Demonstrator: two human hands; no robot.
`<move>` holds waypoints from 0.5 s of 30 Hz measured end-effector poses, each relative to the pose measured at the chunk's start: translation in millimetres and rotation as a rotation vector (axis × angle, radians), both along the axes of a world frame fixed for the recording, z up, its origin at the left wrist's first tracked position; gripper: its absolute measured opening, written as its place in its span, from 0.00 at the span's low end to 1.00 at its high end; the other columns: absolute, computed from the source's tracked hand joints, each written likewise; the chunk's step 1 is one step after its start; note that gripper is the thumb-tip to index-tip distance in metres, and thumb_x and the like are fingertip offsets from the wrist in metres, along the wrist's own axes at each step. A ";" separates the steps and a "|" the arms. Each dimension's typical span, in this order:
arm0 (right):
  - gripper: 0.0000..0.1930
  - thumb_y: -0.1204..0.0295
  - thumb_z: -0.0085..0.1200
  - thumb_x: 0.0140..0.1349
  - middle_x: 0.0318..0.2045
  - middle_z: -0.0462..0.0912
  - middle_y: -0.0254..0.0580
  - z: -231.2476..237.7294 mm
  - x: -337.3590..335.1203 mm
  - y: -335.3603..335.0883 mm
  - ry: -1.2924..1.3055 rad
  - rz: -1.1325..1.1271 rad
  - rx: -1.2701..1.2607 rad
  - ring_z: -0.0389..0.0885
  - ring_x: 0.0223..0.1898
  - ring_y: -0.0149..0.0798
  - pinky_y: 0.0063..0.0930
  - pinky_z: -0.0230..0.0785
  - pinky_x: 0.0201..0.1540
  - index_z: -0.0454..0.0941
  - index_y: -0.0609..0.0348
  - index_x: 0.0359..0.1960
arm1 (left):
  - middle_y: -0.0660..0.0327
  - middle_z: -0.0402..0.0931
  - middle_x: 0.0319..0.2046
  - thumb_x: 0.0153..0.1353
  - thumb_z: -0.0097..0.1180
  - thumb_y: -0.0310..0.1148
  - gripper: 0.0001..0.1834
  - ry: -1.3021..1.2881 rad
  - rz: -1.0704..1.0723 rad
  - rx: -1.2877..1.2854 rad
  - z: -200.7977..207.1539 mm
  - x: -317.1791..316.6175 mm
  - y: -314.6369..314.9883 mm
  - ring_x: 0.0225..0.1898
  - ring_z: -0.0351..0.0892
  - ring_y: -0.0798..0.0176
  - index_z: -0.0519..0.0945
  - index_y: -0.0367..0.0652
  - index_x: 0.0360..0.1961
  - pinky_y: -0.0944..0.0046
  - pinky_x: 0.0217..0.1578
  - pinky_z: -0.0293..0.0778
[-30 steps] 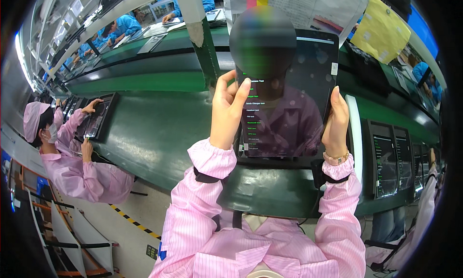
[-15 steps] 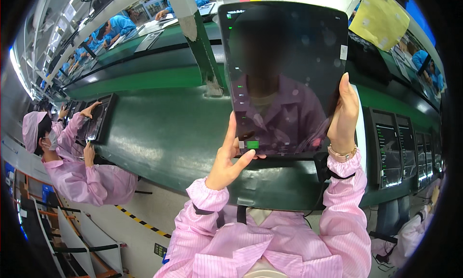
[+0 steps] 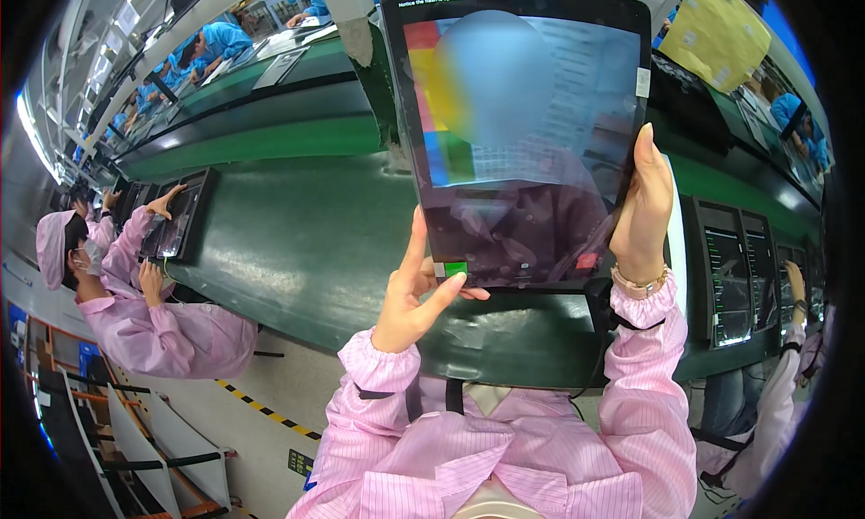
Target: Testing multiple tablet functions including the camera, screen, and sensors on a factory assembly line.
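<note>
Between my hands a large black tablet is held upright above the green bench. Its lit screen shows a camera picture with coloured blocks on the left, plus a green and a red button at the bottom. My left hand grips the lower left corner, its thumb at the green button and the other fingers along the edge and behind. My right hand clasps the right edge, thumb up along the side; the fingers behind are hidden. A small white sticker sits on the tablet's upper right edge.
The green bench runs across. A co-worker in pink handles a tablet at the left. More tablets in black frames stand at the right, where another person's hand reaches in. A green post rises behind the tablet.
The tablet's screen has gone from mostly dark to a camera picture with a green and a red button. The tablet has shifted slightly up and left. A co-worker's hand has appeared at the right.
</note>
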State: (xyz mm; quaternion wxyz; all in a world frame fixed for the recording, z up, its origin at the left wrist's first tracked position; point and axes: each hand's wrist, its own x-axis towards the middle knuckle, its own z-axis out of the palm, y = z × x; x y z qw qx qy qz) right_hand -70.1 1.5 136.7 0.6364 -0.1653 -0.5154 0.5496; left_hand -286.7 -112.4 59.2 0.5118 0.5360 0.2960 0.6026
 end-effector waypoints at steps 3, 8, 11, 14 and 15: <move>0.22 0.59 0.36 0.71 0.45 0.78 0.44 -0.4 -1.2 0.5 0.006 -0.002 -0.001 0.77 0.46 0.33 0.26 0.67 0.50 0.71 0.69 0.49 | 0.49 0.55 0.63 0.60 0.42 0.13 0.44 -0.020 0.014 -0.011 -0.6 -0.2 0.6 0.51 0.73 0.55 0.33 0.51 0.69 0.57 0.42 0.80; 0.22 0.59 0.36 0.71 0.44 0.79 0.43 -1.2 -1.4 0.4 -0.001 -0.032 -0.008 0.78 0.45 0.33 0.25 0.68 0.49 0.72 0.69 0.49 | 0.49 0.55 0.63 0.60 0.42 0.13 0.43 -0.006 0.011 -0.002 -1.3 -0.5 2.3 0.51 0.73 0.55 0.34 0.50 0.69 0.57 0.42 0.80; 0.22 0.59 0.36 0.71 0.44 0.79 0.44 -2.2 -1.0 1.5 0.001 -0.014 -0.013 0.78 0.45 0.33 0.25 0.68 0.49 0.71 0.69 0.49 | 0.49 0.55 0.63 0.60 0.42 0.13 0.43 -0.010 0.014 -0.009 -2.0 -0.2 2.3 0.51 0.73 0.55 0.34 0.50 0.69 0.57 0.42 0.80; 0.22 0.59 0.36 0.71 0.44 0.79 0.44 -3.3 -1.5 2.3 0.033 0.024 -0.019 0.78 0.45 0.33 0.25 0.68 0.49 0.71 0.69 0.49 | 0.49 0.56 0.63 0.60 0.42 0.13 0.43 -0.012 0.019 -0.016 -2.3 -0.6 1.7 0.50 0.74 0.54 0.34 0.50 0.69 0.57 0.42 0.80; 0.22 0.59 0.36 0.71 0.44 0.79 0.44 -3.6 -1.4 2.4 0.034 0.028 -0.024 0.77 0.45 0.33 0.26 0.68 0.50 0.71 0.69 0.49 | 0.49 0.56 0.63 0.60 0.42 0.13 0.43 -0.011 0.019 -0.017 -2.5 -0.6 1.7 0.50 0.74 0.54 0.34 0.50 0.69 0.57 0.42 0.80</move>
